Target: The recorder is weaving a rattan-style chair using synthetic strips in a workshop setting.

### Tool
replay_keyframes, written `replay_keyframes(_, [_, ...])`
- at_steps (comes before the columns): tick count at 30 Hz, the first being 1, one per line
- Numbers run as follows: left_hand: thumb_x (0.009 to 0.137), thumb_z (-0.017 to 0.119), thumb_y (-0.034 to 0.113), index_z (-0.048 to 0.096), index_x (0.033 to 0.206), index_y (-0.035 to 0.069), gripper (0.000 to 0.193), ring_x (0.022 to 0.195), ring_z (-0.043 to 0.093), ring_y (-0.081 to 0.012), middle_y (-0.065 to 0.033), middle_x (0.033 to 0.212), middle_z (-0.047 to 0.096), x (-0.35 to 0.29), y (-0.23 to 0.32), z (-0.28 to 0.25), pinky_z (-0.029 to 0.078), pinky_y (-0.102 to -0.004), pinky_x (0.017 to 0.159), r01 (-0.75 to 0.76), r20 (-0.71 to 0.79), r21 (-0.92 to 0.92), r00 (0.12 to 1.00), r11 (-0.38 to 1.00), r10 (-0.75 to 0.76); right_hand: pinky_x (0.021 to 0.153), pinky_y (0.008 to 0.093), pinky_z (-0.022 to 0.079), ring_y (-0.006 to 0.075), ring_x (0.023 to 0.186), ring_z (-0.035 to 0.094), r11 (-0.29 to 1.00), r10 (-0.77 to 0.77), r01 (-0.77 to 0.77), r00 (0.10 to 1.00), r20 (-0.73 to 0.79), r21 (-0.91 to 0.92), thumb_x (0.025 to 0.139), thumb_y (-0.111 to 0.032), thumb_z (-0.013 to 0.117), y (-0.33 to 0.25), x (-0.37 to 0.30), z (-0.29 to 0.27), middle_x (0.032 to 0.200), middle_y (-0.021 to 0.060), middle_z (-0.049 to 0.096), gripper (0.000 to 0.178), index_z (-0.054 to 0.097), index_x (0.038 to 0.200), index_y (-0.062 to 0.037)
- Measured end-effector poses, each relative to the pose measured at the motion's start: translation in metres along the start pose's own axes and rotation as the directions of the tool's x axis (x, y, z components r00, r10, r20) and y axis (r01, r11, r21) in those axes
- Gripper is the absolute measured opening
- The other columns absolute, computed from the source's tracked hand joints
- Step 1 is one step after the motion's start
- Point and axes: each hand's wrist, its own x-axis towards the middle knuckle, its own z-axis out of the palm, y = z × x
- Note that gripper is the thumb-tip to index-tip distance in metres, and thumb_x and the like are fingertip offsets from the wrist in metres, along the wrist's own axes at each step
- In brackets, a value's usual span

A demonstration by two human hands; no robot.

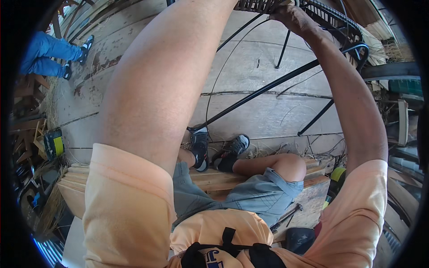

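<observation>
A chair-like black metal frame [268, 85] with dark woven strands [328, 10] along its upper part stands before me, cut off by the top edge. My right hand [292, 18] is closed at the woven edge, its fingers curled and partly out of the picture. From those fingers a long thin dark strand [217, 76] curves down toward the floor. My left forearm reaches up past the top edge, so the left hand is out of sight. The frame's thin legs rest on the floor between my arms and my feet.
Large worn boards [250, 109] cover the floor. I sit on stacked planks [73, 183], with a hammer [292, 213] lying to my right. Another person's legs in blue trousers [51, 51] are at far left. Black-and-yellow cases [54, 144] and loose fibres lie around.
</observation>
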Motion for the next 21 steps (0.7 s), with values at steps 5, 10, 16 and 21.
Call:
replay_keyframes(5, [0.084, 0.058, 0.031, 0.064, 0.075, 0.001, 0.032, 0.057, 0.05, -0.012, -0.0038, 0.062, 0.057, -0.004, -0.038, -0.008, 0.039, -0.0289, 0.054, -0.33, -0.024, -0.026, 0.944, 0.944, 0.329, 0.078, 0.0349, 0.045, 0.0261, 0.087, 0.059, 0.98, -0.108, 0.142, 0.969, -0.223, 0.139, 0.087, -0.025, 0.056, -0.037, -0.013, -0.007, 0.099, 0.0124, 0.063, 0.026, 0.059, 0.108, -0.0101])
replay_keyframes(10, [0.085, 0.054, 0.036, 0.065, 0.076, 0.0, 0.038, 0.06, 0.055, -0.0189, -0.0089, 0.063, 0.06, -0.036, -0.033, 0.006, 0.042, -0.0337, 0.058, -0.277, 0.019, 0.073, 0.961, 0.958, 0.276, 0.075, 0.0394, 0.046, 0.0312, 0.089, 0.06, 0.991, 0.011, 0.021, 0.97, -0.244, 0.129, 0.083, -0.037, 0.056, -0.048, -0.042, 0.005, 0.091, 0.014, 0.064, 0.029, 0.064, 0.1, -0.0149])
replay_keyframes(16, [0.086, 0.055, 0.034, 0.064, 0.071, 0.004, 0.035, 0.056, 0.054, -0.0169, -0.009, 0.061, 0.059, -0.123, -0.04, 0.031, 0.044, -0.0333, 0.056, -0.315, -0.062, 0.105, 0.945, 0.943, 0.322, 0.09, 0.0368, 0.042, 0.0264, 0.104, 0.054, 0.994, -0.097, 0.102, 0.788, -0.608, -0.027, 0.085, -0.037, 0.05, -0.071, -0.092, 0.057, 0.111, 0.0086, 0.06, 0.036, 0.057, 0.114, -0.0156])
replay_keyframes(21, [0.086, 0.053, 0.017, 0.062, 0.088, 0.001, 0.019, 0.06, 0.057, -0.0241, -0.015, 0.066, 0.056, -0.198, -0.047, 0.075, 0.046, -0.0344, 0.058, -0.436, -0.081, 0.205, 0.885, 0.876, 0.459, 0.074, 0.0313, 0.05, 0.0209, 0.087, 0.064, 0.528, 0.321, 0.066, 0.908, -0.271, 0.846, 0.077, -0.019, 0.059, -0.079, -0.143, 0.124, 0.097, 0.0113, 0.065, 0.03, 0.062, 0.106, -0.0093])
